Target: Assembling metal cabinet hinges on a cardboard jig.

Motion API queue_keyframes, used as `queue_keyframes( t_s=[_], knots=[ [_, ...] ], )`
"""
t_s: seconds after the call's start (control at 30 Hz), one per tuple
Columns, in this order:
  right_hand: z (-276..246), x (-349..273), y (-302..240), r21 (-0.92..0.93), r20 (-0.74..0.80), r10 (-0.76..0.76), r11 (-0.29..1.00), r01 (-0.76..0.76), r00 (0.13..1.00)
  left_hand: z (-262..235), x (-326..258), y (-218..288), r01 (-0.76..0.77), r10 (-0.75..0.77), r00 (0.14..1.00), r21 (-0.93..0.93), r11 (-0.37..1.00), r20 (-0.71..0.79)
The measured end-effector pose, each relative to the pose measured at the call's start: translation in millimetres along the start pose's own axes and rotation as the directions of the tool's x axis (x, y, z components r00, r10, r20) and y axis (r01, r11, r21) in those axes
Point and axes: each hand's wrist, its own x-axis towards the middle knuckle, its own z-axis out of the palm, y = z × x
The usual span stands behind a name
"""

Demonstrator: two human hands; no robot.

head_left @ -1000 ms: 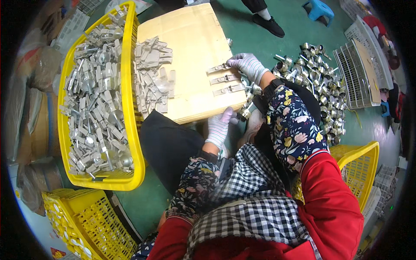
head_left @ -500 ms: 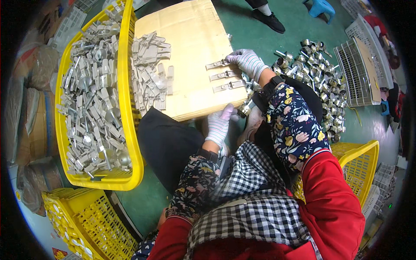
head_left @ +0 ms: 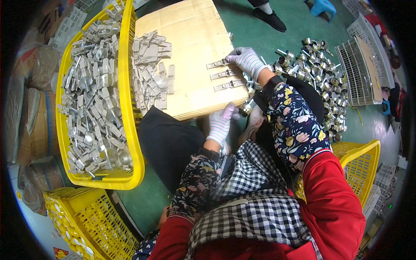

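Observation:
My right hand (head_left: pixel 246 60), in a striped glove, reaches over the right edge of a cardboard sheet stack (head_left: pixel 186 47). Its fingertips are closed on the end of a flat grey metal-and-plastic clip piece (head_left: pixel 217 64), the farthest of three in a row. Just nearer lie a second clip piece (head_left: pixel 223 74) and a third clip piece (head_left: pixel 229 85). My left hand (head_left: pixel 220 123), gloved alike, rests against the cardboard's near edge, thumb stretched up and apart from the fingers, which are partly hidden. A heap of loose grey pieces (head_left: pixel 151 65) covers the cardboard's left side.
To the left stands a yellow crate (head_left: pixel 139 160) full of grey parts with metal rods. Shiny metal cup-shaped parts (head_left: pixel 312 69) are piled on the floor at right. Yellow baskets (head_left: pixel 99 225) are at lower left, another yellow basket (head_left: pixel 364 173) at right. A person's shoe (head_left: pixel 269 19) shows far off.
Both hands stay almost in place, the right still at the farthest clip piece. The whole view has shifted very slightly; nothing is visibly taken or let go.

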Motion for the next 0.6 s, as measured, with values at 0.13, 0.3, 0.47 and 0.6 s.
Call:
queue_keyframes(
  t_s=[0.13,0.3,0.47,0.6],
  knots=[
    [-7,-6,-8,-0.157,0.036,0.013,0.988,-0.007,0.999,-1,-1,-1,-0.010,0.010,1.000,-0.010,1.000,-0.003],
    [-16,-18,-25,-0.397,0.020,0.009,0.918,0.000,1.000,1,1,-4,-0.017,0.017,1.000,-0.001,1.000,-0.003],
    [-11,-16,-30,-0.538,-0.031,-0.004,0.843,-0.013,0.999,4,-2,2,-0.004,0.004,1.000,-0.033,0.999,-0.013],
    [-7,-21,-41,-0.611,-0.010,-0.004,0.792,-0.002,1.000,-1,-1,1,0.036,-0.036,0.999,-0.010,0.999,0.002]
  ],
)
